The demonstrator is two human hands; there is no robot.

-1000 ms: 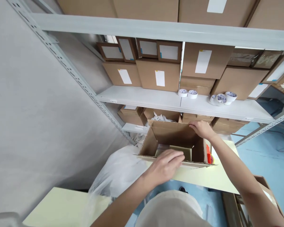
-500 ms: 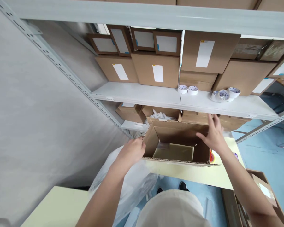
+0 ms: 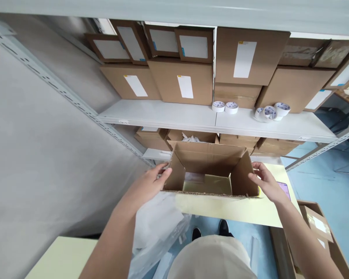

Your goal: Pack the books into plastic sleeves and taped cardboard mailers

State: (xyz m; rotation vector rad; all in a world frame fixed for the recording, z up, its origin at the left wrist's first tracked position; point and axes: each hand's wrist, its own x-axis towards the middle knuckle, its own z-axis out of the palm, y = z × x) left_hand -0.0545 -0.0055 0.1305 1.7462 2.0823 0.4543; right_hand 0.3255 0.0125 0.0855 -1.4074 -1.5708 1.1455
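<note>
An open cardboard box [image 3: 209, 157] stands upright on the pale yellow table, between my two hands. Its long sides face me and the shelf. Inside, at the bottom, a pale yellow surface like the tabletop shows, with a whitish patch at its left. My left hand [image 3: 154, 180] is at the box's left wall, thumb along the rim and fingers on the outside. At the right wall my right hand [image 3: 266, 182] has its fingers at the far corner and its thumb by the rim. Both hands appear closed on the box's sides.
A metal rack shelf [image 3: 168, 110] behind the table holds cartons [image 3: 180, 85] and several white tape rolls [image 3: 231, 107]. A phone [image 3: 284, 190] lies on the table [image 3: 209, 209] at right. Plastic wrapping [image 3: 159, 228] hangs at left; a large carton [image 3: 337, 255] stands at lower right.
My right hand has come from above the box's right end down to its right wall. My left hand has shifted along the left wall, and the box sits a little further left in view.
</note>
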